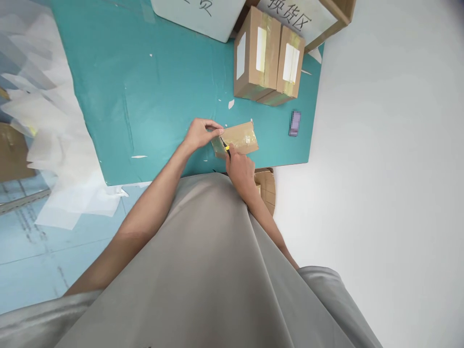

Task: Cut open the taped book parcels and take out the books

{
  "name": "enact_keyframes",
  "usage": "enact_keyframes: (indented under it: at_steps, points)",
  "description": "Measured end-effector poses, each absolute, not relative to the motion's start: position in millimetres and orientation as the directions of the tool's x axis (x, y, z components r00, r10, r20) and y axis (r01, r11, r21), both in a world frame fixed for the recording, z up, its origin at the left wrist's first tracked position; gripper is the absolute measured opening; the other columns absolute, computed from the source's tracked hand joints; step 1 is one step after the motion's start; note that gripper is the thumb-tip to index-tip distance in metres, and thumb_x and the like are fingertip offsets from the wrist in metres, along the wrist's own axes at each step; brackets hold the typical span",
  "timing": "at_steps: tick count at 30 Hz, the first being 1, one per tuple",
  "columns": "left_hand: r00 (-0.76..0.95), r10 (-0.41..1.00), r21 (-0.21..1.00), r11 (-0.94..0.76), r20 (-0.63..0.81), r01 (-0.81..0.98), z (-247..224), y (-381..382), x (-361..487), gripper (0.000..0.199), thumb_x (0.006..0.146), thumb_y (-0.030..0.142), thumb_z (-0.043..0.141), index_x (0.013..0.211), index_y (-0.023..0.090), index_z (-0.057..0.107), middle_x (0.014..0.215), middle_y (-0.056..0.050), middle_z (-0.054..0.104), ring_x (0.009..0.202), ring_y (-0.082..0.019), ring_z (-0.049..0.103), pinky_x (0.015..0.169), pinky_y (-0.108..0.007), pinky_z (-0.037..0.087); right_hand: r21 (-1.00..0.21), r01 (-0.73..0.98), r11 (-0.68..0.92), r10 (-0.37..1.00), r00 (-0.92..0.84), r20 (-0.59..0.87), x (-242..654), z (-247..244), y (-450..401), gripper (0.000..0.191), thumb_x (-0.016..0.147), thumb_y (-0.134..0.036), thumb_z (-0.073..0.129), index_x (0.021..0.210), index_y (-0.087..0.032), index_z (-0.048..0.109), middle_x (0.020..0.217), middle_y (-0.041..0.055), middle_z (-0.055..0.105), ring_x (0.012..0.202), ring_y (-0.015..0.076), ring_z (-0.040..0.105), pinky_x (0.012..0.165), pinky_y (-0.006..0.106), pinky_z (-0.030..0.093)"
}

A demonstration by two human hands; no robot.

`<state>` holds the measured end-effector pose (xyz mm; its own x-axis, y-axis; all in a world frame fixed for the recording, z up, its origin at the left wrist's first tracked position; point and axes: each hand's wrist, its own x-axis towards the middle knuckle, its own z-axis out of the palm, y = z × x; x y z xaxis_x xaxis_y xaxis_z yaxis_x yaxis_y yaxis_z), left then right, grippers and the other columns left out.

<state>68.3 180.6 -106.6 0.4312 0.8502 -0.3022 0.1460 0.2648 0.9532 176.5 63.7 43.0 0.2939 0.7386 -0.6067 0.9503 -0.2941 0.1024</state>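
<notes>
A small taped cardboard box (241, 137) lies on the green table top close to its front edge. My left hand (202, 133) grips the box's upper left corner, thumb on top and fingers bent behind. Wrapped in my right hand (241, 169) is a box cutter (227, 148) with yellow and black parts. Its tip touches the taped left end of the box, beside my left thumb. My fist hides most of the cutter's handle.
Two taped cardboard boxes (258, 53) with white labels stand at the back right, before bins with handwritten signs. A small blurred purple item (295, 123) lies near the right edge. White sheets (61, 145) hang at the left; a white wall (380, 145) is on the right.
</notes>
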Motion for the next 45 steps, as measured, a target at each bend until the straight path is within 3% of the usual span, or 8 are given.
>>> enact_keyframes:
  at_steps: [12, 16, 24, 28, 31, 37, 40, 45]
  points:
    - [0.336, 0.908, 0.960, 0.187, -0.250, 0.208, -103, 162, 76, 0.024, 0.085, 0.038, 0.074, 0.098, 0.022, 0.086, 0.105, -0.007, 0.084, 0.100, -0.025, 0.077, 0.101, -0.041, 0.061, 0.157, 0.941, -0.300, 0.701, 0.329, -0.633, 176, 46, 26, 0.050, 0.114, -0.030, 0.036, 0.161, -0.019, 0.051, 0.111, 0.0199, 0.081, 0.099, 0.0329, 0.079, 0.084, 0.041, 0.058]
    - [0.343, 0.915, 0.971, 0.161, -0.215, 0.179, -99, 158, 74, 0.027, 0.089, 0.040, 0.070, 0.102, 0.021, 0.085, 0.110, -0.008, 0.083, 0.102, -0.024, 0.076, 0.099, -0.039, 0.061, 0.080, 0.940, -0.330, 0.732, 0.309, -0.607, 178, 56, 10, 0.050, 0.115, -0.038, 0.038, 0.161, -0.024, 0.051, 0.111, 0.0165, 0.081, 0.097, 0.0326, 0.078, 0.085, 0.040, 0.056]
    - [0.316, 0.929, 0.969, 0.131, -0.194, 0.210, -96, 149, 77, 0.030, 0.095, 0.043, 0.067, 0.108, 0.020, 0.081, 0.116, -0.009, 0.080, 0.109, -0.024, 0.074, 0.099, -0.037, 0.060, -0.275, 0.813, -0.514, 0.857, 0.500, -0.122, 275, 12, 31, 0.058, 0.115, -0.051, 0.028, 0.147, -0.013, 0.060, 0.132, 0.0218, 0.074, 0.113, 0.0311, 0.073, 0.091, 0.038, 0.054]
    - [0.281, 0.935, 0.959, 0.147, -0.215, 0.243, -90, 143, 87, 0.038, 0.100, 0.050, 0.062, 0.119, 0.021, 0.076, 0.127, -0.011, 0.076, 0.118, -0.025, 0.071, 0.099, -0.037, 0.060, -0.415, 0.720, -0.556, 0.830, 0.506, -0.232, 306, -17, 35, 0.058, 0.114, -0.057, 0.030, 0.138, -0.015, 0.063, 0.109, 0.0143, 0.079, 0.076, 0.0226, 0.077, 0.079, 0.032, 0.054]
    - [0.265, 0.948, 0.960, 0.108, -0.178, 0.257, -84, 137, 97, 0.051, 0.099, 0.058, 0.065, 0.135, 0.022, 0.069, 0.142, -0.014, 0.069, 0.132, -0.028, 0.065, 0.110, -0.042, 0.056, -0.474, 0.674, -0.566, 0.823, 0.497, -0.276, 302, -21, 27, 0.056, 0.115, -0.057, 0.030, 0.136, -0.016, 0.062, 0.103, 0.0112, 0.079, 0.068, 0.0205, 0.076, 0.078, 0.032, 0.055]
    - [0.262, 0.959, 0.918, -0.009, -0.104, 0.396, -85, 124, 118, 0.075, 0.092, 0.069, 0.073, 0.153, 0.028, 0.057, 0.158, -0.016, 0.053, 0.154, -0.034, 0.047, 0.130, -0.052, 0.036, -0.538, 0.608, -0.584, 0.812, 0.435, -0.390, 296, -18, 17, 0.054, 0.114, -0.055, 0.032, 0.140, -0.019, 0.063, 0.112, 0.0110, 0.079, 0.071, 0.0203, 0.078, 0.081, 0.032, 0.057]
    - [0.265, 0.960, 0.899, -0.039, -0.087, 0.437, -91, 120, 123, 0.071, 0.094, 0.069, 0.070, 0.151, 0.028, 0.058, 0.156, -0.016, 0.054, 0.154, -0.035, 0.045, 0.131, -0.054, 0.035, -0.533, 0.612, -0.584, 0.811, 0.412, -0.415, 301, -19, 14, 0.051, 0.114, -0.051, 0.035, 0.143, -0.020, 0.064, 0.110, 0.0105, 0.081, 0.075, 0.0222, 0.078, 0.084, 0.033, 0.057]
    - [0.257, 0.965, 0.874, -0.079, -0.053, 0.479, -95, 118, 120, 0.064, 0.098, 0.068, 0.065, 0.144, 0.024, 0.060, 0.147, -0.017, 0.058, 0.147, -0.033, 0.051, 0.128, -0.051, 0.039, -0.523, 0.646, -0.556, 0.826, 0.360, -0.435, 305, -15, 11, 0.052, 0.113, -0.044, 0.038, 0.150, -0.018, 0.064, 0.115, 0.0133, 0.083, 0.102, 0.0302, 0.080, 0.092, 0.036, 0.056]
